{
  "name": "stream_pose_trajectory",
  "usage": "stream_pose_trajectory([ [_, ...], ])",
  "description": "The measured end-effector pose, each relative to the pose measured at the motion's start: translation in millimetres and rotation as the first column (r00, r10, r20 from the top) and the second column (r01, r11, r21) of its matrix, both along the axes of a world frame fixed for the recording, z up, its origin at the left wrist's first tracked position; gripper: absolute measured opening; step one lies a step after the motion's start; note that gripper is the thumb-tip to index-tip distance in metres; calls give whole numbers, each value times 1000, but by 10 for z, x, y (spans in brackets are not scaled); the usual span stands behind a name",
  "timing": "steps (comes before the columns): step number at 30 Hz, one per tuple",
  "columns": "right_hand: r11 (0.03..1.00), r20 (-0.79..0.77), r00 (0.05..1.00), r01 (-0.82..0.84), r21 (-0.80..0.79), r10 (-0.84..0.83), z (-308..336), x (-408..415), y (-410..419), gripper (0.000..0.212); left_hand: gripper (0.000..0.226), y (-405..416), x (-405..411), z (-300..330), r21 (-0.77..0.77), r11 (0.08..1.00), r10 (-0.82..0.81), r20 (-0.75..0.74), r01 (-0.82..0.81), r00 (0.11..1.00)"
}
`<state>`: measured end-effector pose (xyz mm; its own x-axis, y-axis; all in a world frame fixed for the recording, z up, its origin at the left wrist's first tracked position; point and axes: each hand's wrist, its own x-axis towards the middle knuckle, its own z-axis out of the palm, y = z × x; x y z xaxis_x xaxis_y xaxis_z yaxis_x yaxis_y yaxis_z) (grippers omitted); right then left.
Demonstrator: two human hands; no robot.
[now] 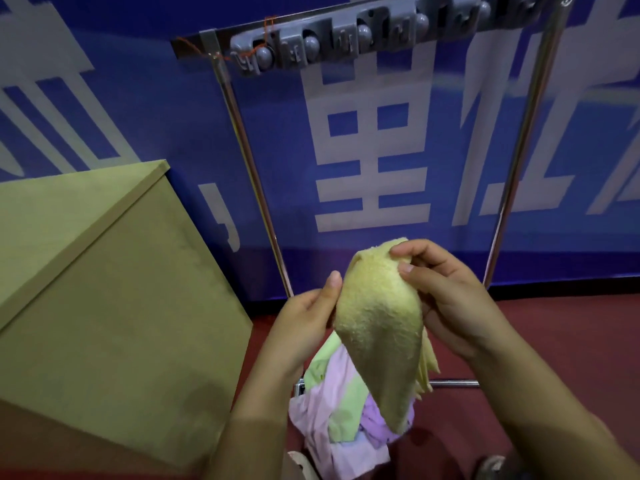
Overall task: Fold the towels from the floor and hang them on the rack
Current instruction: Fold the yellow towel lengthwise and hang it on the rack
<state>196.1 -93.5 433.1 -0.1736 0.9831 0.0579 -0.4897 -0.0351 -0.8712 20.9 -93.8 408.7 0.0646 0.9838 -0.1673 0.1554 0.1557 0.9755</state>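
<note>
A yellow towel [377, 323] hangs in the air between my hands, its lower end drooping toward the floor. My right hand [446, 296] pinches its top edge with fingers curled over the cloth. My left hand [308, 317] holds the towel's left side, thumb against it. Below them a heap of towels [346, 420] in pink, green and purple lies on the red floor. The metal rack [367, 36] stands behind, with a grey clip bar across its top and two slanted legs.
A tan box-like cabinet [104, 289] fills the left side, close to the rack's left leg [256, 188]. A blue wall with large white characters [374, 150] is behind the rack. The rack's foot bar [453, 383] lies on the floor by the heap.
</note>
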Motion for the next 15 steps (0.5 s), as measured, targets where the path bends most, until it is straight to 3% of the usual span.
stream_pose_trajectory([
  [2, 1000, -10, 1000, 20, -10, -20, -10, -12, -11, 45, 95, -25, 45, -6, -61, 998, -29, 88, 34, 996],
  [5, 999, 18, 999, 30, -14, -30, -8, -13, -25, 44, 65, -36, 129, 35, -172, 982, 5, 424, 76, 906],
  [7, 999, 51, 998, 46, -16, -45, -9, -2, -27, 42, 49, -35, 156, 28, -160, 981, -5, 550, 111, 835],
  [13, 978, 174, 962, 210, 12, -209, 33, -3, -49, 25, 25, -58, 218, 150, 35, 977, 160, 531, -210, 832],
  [15, 971, 173, 955, 239, 24, -240, 45, -37, -66, 22, 19, -80, 245, 214, 107, 965, 155, 506, -241, 848],
])
